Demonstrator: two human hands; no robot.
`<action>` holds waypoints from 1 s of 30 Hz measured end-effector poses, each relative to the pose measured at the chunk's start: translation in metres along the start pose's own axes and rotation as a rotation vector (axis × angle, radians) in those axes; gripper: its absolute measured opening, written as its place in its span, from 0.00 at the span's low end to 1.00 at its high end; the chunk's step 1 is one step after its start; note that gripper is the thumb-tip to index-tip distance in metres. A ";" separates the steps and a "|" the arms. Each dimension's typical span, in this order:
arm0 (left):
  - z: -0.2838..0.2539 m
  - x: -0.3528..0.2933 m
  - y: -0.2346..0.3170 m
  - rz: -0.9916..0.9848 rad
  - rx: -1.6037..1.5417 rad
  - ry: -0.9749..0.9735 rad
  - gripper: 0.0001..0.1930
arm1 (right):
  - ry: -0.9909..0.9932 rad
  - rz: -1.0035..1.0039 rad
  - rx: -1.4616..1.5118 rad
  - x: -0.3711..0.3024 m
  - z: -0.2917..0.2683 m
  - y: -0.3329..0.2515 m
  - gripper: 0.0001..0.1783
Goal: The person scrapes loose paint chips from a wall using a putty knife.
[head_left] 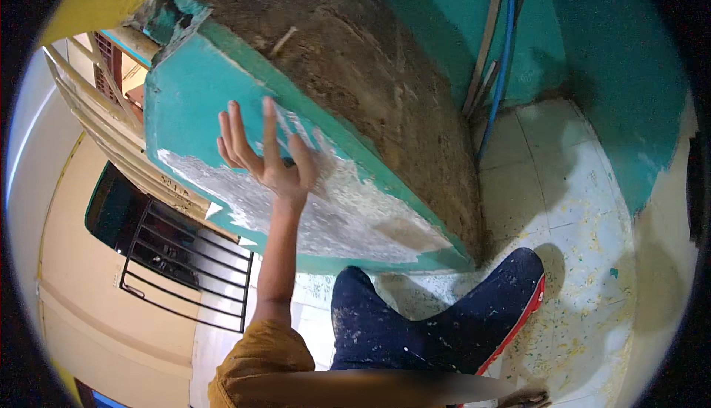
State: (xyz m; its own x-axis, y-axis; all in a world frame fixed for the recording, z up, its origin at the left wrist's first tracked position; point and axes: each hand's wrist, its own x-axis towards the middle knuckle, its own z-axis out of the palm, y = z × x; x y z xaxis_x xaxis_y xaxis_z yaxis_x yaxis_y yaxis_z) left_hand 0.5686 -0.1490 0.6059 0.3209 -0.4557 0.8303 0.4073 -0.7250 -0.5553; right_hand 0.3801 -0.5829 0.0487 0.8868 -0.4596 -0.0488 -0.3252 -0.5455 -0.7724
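Teal panel [194,93], centre left of frame, with pale patch [355,215] exposed; left hand [283,175] placed before it, fingers spread, nothing seen gripped, contact uncertain; right hand not made out, its fingers untold; patch best traced evenly, with light, flat fingertips

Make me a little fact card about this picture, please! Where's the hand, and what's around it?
Hand: left hand, open and spread, nothing seen in it
Hand is over: whitish patch on a turquoise panel; touching or not, I can't tell
Beside panel: rough brown surface
Clothes: mustard sleeve, dark blue trousers with pale specks
Floor: pale tiles, scattered flecks
Upper right: blue tube
Left: black metal bars
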 end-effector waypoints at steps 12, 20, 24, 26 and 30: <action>-0.023 -0.104 -0.073 -0.227 -0.347 -0.019 0.21 | 0.083 -0.095 0.235 0.054 0.027 0.020 0.18; 0.000 -0.117 -0.073 -0.336 -0.163 -0.019 0.35 | -0.096 0.071 0.710 0.095 0.079 -0.147 0.20; 0.003 -0.121 -0.073 -0.372 -0.160 -0.043 0.33 | -0.121 -0.331 0.475 0.065 0.064 -0.322 0.16; 0.007 -0.129 -0.067 -0.357 -0.194 -0.060 0.32 | -0.270 -0.273 0.579 0.018 0.028 -0.412 0.19; 0.003 -0.136 -0.059 -0.430 -0.209 -0.027 0.31 | -0.359 -0.561 0.855 -0.024 0.008 -0.461 0.21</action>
State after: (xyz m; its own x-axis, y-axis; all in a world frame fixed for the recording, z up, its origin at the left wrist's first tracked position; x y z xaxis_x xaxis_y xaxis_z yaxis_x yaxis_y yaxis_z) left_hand 0.5036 -0.0429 0.5254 0.1838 -0.0801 0.9797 0.3280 -0.9346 -0.1379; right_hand 0.5115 -0.3154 0.4009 0.9273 0.0110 0.3742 0.3704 0.1194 -0.9212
